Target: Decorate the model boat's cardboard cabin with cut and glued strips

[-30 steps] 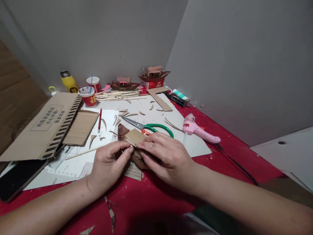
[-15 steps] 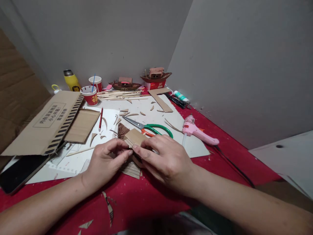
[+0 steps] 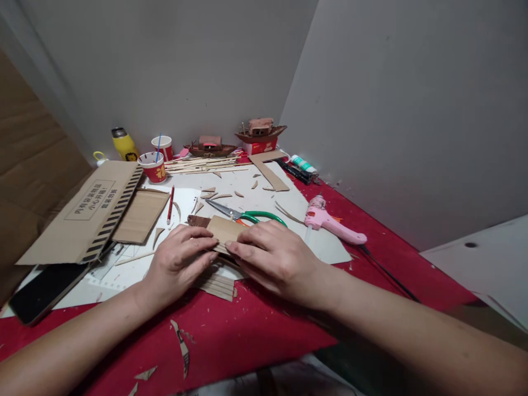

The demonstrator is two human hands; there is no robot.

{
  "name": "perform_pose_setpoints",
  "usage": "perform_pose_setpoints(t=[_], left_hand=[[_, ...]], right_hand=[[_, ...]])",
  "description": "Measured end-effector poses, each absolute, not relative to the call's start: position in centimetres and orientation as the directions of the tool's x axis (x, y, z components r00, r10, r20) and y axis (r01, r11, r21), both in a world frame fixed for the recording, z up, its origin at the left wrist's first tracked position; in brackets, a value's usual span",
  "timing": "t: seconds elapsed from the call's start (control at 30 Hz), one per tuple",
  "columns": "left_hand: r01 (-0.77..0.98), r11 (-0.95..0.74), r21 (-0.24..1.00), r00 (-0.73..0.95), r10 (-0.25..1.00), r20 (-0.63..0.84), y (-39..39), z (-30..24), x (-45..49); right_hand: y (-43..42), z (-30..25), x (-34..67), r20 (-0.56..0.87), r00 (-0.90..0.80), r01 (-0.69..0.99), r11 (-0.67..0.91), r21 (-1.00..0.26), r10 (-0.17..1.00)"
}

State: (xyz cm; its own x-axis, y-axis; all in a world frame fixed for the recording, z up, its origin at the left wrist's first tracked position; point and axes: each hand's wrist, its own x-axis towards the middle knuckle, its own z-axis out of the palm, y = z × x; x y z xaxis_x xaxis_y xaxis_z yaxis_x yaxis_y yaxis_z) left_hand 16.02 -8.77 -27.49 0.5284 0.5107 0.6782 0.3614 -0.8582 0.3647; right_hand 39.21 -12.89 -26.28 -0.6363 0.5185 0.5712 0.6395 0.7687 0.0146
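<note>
Between my two hands is a small cardboard piece (image 3: pixel 226 228), tan, with its front edge bent or ridged. My left hand (image 3: pixel 179 258) pinches its left front edge with thumb and fingers. On the right side, my right hand (image 3: pixel 280 261) grips it, thumb and index finger along the front edge. Part of a dark brown cardboard form (image 3: pixel 198 220) shows behind and under the piece; my fingers hide the rest. A loose corrugated cardboard strip (image 3: pixel 218 286) lies on the table just below my hands. Behind them rest scissors (image 3: pixel 243 215) with green and orange handles.
A pink glue gun (image 3: pixel 330 220) lies at right, its cord trailing. At left are a printed cardboard sheet (image 3: pixel 70 220), a phone (image 3: pixel 45 291) and a red pencil (image 3: pixel 170 204). Paper cups (image 3: pixel 153 169), sticks (image 3: pixel 202 164) and two model boats (image 3: pixel 260 131) stand behind. Cardboard scraps are scattered around.
The cardboard piece has turned so its front edge lies more level, and the brown form behind now sits lower. My left fingers have shifted onto its front edge. The view has shifted slightly.
</note>
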Motion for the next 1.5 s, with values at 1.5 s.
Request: perform_pose_setpoints(t=[1.5], left_hand=[[0.401,-0.844,0.356,0.574,0.534,0.621,-6.0,-28.4,15.6]], right_hand=[[-12.6,-27.4,37.4,0.704,-0.479,0.652,0.749,-0.115,0.524]])
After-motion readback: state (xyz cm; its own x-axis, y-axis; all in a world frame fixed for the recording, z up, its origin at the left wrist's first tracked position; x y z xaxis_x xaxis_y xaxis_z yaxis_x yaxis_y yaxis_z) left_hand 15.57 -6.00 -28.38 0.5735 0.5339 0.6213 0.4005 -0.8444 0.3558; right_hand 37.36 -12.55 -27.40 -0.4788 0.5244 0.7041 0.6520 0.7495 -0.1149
